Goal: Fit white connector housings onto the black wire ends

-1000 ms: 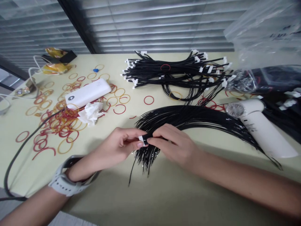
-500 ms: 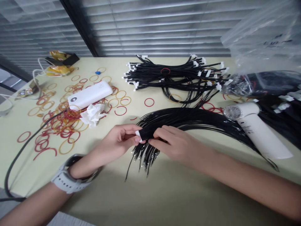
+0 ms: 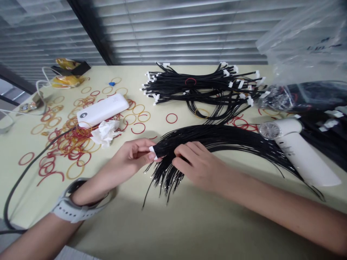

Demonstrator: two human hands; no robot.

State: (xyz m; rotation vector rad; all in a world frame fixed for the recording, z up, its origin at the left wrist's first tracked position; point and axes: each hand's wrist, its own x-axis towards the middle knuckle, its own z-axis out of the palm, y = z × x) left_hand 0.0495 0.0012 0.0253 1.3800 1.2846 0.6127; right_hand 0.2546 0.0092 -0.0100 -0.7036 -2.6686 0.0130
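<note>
Black wire bundle gripped near its white connector by the closed fingers of the left hand. Right hand observed curled over the strands just beside it; grip cannot be determined. Rubber bands noted left of the left hand; white handheld fan right of the right hand.

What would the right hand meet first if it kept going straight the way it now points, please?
The right hand would meet the black wire bundle first, as its fingers seem to touch it; the left hand lies beyond, though depth is unclear.
</note>
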